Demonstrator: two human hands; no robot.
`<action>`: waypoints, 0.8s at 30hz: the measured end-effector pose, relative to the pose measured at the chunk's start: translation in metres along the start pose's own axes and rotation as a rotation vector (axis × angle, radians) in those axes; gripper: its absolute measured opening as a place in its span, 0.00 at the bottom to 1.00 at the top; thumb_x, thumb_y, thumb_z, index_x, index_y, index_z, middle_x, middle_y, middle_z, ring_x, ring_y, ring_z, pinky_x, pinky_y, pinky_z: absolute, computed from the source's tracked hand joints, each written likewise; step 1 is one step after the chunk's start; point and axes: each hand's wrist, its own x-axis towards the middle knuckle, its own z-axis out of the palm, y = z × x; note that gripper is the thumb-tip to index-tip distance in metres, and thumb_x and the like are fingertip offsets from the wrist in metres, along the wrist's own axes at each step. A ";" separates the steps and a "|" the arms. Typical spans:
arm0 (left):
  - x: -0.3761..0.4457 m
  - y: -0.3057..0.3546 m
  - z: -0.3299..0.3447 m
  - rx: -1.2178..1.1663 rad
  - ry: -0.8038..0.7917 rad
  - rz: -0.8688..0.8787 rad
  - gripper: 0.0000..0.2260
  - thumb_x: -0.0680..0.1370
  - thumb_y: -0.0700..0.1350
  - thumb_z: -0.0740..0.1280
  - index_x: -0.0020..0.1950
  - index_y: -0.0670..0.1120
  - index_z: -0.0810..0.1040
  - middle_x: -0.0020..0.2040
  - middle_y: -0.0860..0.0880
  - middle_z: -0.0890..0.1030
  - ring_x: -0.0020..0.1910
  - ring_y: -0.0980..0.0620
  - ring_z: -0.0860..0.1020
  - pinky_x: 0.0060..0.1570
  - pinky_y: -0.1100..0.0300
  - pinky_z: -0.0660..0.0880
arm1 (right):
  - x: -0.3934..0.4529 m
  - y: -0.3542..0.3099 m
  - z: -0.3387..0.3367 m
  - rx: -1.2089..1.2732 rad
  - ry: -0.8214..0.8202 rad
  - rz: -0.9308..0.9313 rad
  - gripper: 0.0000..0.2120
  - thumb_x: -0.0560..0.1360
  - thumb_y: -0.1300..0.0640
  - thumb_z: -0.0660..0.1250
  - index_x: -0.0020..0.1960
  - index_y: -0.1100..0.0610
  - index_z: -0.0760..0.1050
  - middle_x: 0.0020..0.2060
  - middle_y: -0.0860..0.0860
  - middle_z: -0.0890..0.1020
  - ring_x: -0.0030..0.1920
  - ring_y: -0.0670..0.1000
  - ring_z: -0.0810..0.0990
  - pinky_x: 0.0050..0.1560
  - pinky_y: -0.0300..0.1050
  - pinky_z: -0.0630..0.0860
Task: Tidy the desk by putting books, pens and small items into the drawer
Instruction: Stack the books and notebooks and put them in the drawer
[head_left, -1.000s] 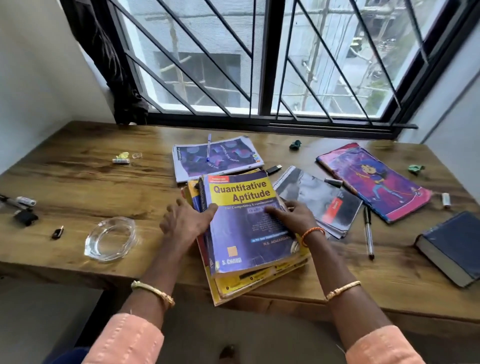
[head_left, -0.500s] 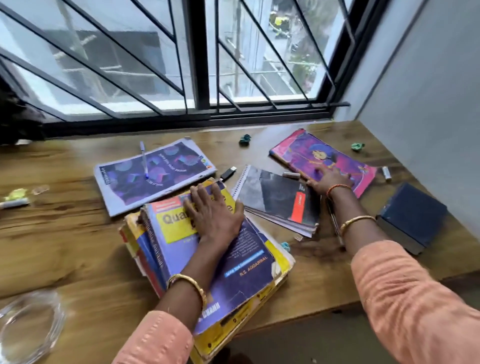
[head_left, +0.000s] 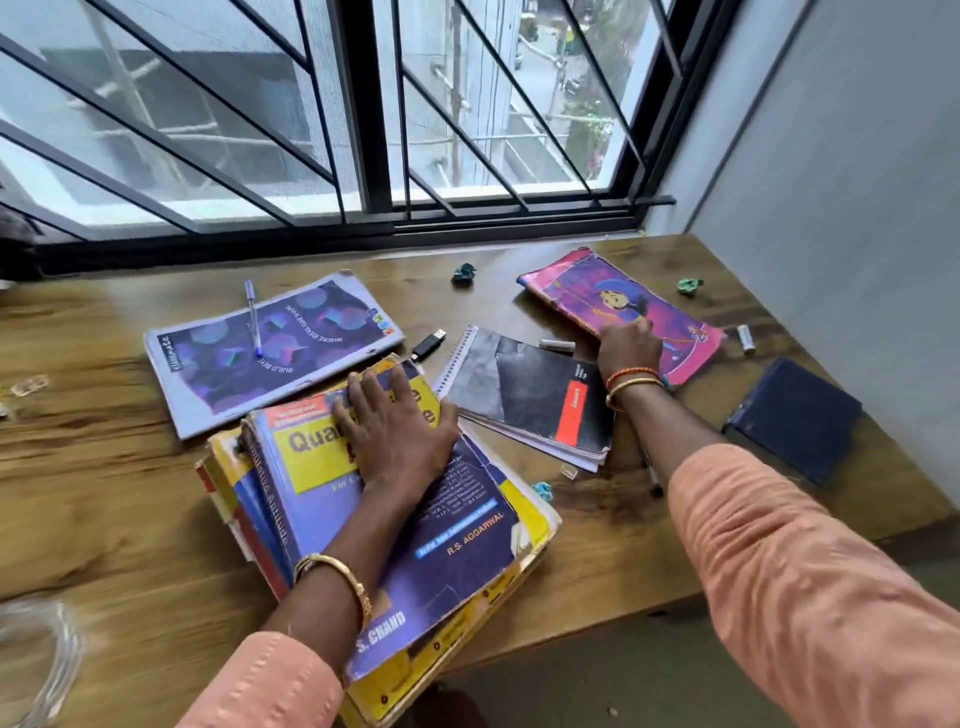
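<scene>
A stack of worn books (head_left: 467, 545), topped by a purple and yellow "Quantitative Aptitude" volume, lies at the desk's front edge and overhangs it. My left hand (head_left: 400, 431) rests flat on its cover with fingers spread. My right hand (head_left: 628, 348) reaches far right. Its fingers lie on the near end of a pink cartoon book (head_left: 587, 280), and the thumb is hidden. Between my hands lies a black spiral notebook (head_left: 524, 395). A blue pen (head_left: 253, 322) sits on a purple notebook (head_left: 234, 364) behind the stack.
On the wooden desk (head_left: 104, 493) are a USB stick (head_left: 428, 344), a silver marker (head_left: 557, 344), a dark blue book (head_left: 795, 421) at the right, a white cap (head_left: 745, 339) and two crumpled green scraps (head_left: 464, 273) (head_left: 690, 286). A black pen (head_left: 652, 475) lies under my right arm. A glass ashtray (head_left: 31, 665) is front left.
My right hand left the stack and reached right onto the pink cartoon book. My left hand slid from the stack's side onto its cover. The view turned right.
</scene>
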 end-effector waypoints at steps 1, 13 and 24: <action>0.000 0.000 0.000 -0.004 0.008 0.002 0.33 0.75 0.63 0.57 0.75 0.46 0.58 0.74 0.39 0.58 0.76 0.41 0.51 0.73 0.42 0.44 | 0.000 -0.001 0.001 0.040 0.046 0.021 0.17 0.77 0.65 0.54 0.59 0.60 0.77 0.54 0.66 0.79 0.62 0.65 0.71 0.53 0.55 0.74; -0.029 -0.050 -0.039 -0.244 0.235 -0.197 0.25 0.68 0.52 0.59 0.62 0.41 0.73 0.66 0.37 0.69 0.70 0.37 0.63 0.70 0.42 0.57 | -0.137 -0.071 -0.149 0.562 0.626 -0.132 0.18 0.67 0.66 0.66 0.53 0.50 0.81 0.43 0.54 0.84 0.41 0.63 0.79 0.34 0.48 0.75; -0.120 -0.087 -0.016 -0.800 0.239 -0.437 0.39 0.67 0.62 0.56 0.75 0.44 0.62 0.67 0.37 0.71 0.65 0.40 0.71 0.63 0.46 0.68 | -0.270 -0.152 -0.122 0.146 -0.273 -0.815 0.17 0.76 0.59 0.58 0.64 0.60 0.72 0.62 0.61 0.72 0.63 0.61 0.71 0.60 0.50 0.70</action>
